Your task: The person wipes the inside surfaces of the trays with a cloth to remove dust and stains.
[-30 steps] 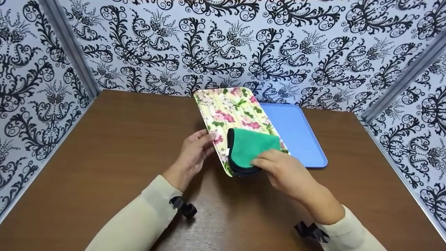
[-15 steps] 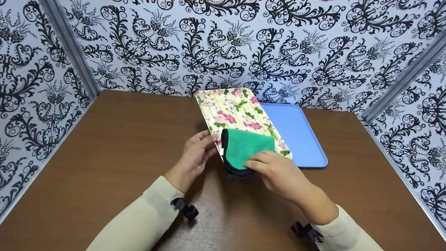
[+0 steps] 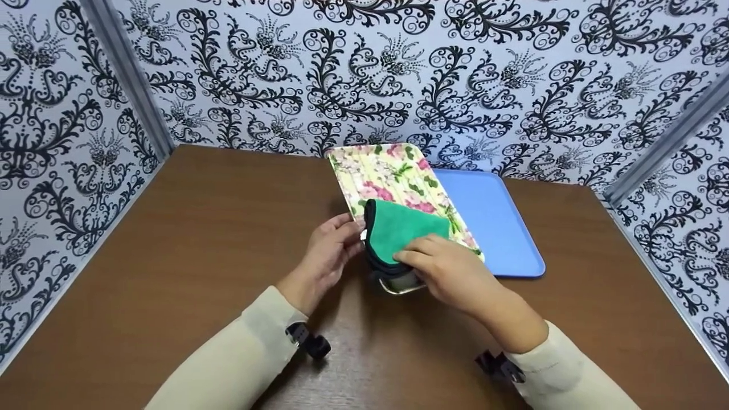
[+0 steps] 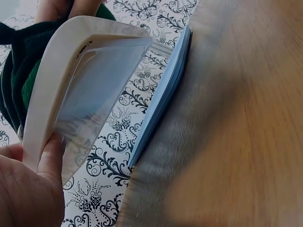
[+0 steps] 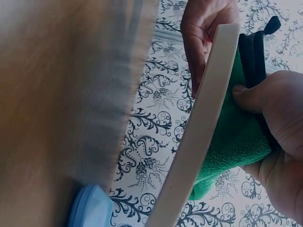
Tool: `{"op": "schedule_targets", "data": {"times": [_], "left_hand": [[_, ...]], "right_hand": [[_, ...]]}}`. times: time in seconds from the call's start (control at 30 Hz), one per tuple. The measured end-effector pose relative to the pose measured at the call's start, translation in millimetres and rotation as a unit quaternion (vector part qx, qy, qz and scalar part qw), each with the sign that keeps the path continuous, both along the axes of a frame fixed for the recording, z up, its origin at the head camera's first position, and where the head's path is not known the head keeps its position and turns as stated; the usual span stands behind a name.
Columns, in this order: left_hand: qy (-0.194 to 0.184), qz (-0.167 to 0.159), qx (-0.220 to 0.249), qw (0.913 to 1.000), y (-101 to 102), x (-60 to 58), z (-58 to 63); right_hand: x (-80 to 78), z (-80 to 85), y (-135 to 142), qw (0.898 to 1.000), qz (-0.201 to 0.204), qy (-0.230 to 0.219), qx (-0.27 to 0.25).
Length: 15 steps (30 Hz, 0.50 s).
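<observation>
Black-scrolled white walls [image 3: 245, 68] border a brown table [image 3: 171, 228].

At four o'clock in the head view, fuzzy, matt green cloth [image 3: 396, 228]; at two, glossy, plastic-looking floral tray [image 3: 396, 173]; at three, smooth, plastic-looking blue tray [image 3: 492, 225]; at six, sheeny wood-grain table [image 3: 361, 356].

Beyond the right hand [image 3: 455, 273], a pale-blue rectangular tray [image 3: 492, 228] with rounded corners and a raised rim lies on a brown wood-grain table [image 3: 199, 245], which spreads beneath both hands. Past them stands a white back panel [image 3: 364, 68] with black scrollwork; a matching side panel [image 3: 51, 142] rises to the left hand's [image 3: 327, 256] side, joined at a grey corner post [image 3: 127, 77].
</observation>
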<state>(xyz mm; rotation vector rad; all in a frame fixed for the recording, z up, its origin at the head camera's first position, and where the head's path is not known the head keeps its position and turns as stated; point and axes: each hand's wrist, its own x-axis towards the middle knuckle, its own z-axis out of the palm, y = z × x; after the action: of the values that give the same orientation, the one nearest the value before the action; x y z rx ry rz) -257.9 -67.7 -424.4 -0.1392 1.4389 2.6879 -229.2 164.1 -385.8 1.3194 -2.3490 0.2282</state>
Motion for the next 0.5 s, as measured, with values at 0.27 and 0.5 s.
{"op": "schedule_targets", "data": {"times": [0.27, 0.5], "left_hand": [[-0.003, -0.003, -0.005, 1.0, 1, 1.0, 2.0], [-0.006, 0.002, -0.001, 1.0, 1, 0.7, 3.2]], "right_hand": [[-12.0, 6.4, -4, 1.0, -0.011, -0.014, 0.013], [-21.3, 12.5, -6, 0.998, -0.033, 0.007, 0.048]]}}
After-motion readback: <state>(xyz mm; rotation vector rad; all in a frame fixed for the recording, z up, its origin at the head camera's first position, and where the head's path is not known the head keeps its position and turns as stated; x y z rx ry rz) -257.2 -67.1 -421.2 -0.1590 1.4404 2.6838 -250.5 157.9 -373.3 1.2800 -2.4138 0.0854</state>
